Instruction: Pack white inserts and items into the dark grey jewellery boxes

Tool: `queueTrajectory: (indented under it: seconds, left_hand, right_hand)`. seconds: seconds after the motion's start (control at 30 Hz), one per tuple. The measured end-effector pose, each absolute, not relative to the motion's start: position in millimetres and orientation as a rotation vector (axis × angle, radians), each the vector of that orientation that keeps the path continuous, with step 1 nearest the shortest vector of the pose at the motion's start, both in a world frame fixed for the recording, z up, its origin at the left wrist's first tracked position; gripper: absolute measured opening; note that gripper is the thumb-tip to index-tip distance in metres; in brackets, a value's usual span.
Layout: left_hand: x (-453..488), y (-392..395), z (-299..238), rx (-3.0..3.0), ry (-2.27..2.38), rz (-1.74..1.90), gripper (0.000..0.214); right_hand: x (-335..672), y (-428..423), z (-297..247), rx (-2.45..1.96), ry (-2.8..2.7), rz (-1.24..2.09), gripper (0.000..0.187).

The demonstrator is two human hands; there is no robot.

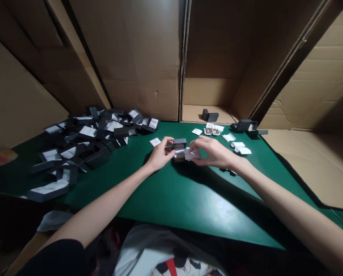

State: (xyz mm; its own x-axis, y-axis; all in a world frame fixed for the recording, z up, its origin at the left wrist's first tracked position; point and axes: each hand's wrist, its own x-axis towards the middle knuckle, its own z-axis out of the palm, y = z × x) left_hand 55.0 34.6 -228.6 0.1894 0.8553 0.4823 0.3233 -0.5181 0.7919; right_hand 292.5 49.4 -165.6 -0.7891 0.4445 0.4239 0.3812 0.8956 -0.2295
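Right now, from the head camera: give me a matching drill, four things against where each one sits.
Things
1. small dark grey box with white insert
2. heap of open dark grey boxes with white linings
3. lone dark grey box
4. loose white pads

Places
A. inside the open brown cardboard carton at the back
B. between the left hand and the right hand
C. left part of the green table
D. on the table, right of the hands

Pairs: 1-B, 2-C, 3-A, 4-D
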Motion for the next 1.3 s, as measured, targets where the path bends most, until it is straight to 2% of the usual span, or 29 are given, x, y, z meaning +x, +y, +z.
queueTrajectory:
  seconds: [0.13, 0.27, 0.53, 0.8, 1.3]
  left_hand:
    - [62, 30, -228, 1.907, 1.047, 1.277, 0.034]
    - [68, 25, -224, 1.980, 1.053, 1.249, 0.032]
    - [69, 23, -226, 1.966, 1.034, 1.213, 0.030]
    - [70, 25, -228, 1.961, 1.008, 1.207, 0.030]
    - [72, 24, -222, 1.948, 1.016, 1.171, 0.029]
  right_hand:
    - [279, 43, -172, -0.563, -2.656, -0.106, 0.022]
    - [274, 41, -175, -0.569, -2.733, -0.210, 0.019]
    - [278, 39, -163, -0.520, -2.813, -0.046, 0.015]
    - [282, 41, -161, -0.559, -2.834, -0.185, 0.019]
    - [276, 27, -154, -0.672, -2.847, -0.204, 0.021]
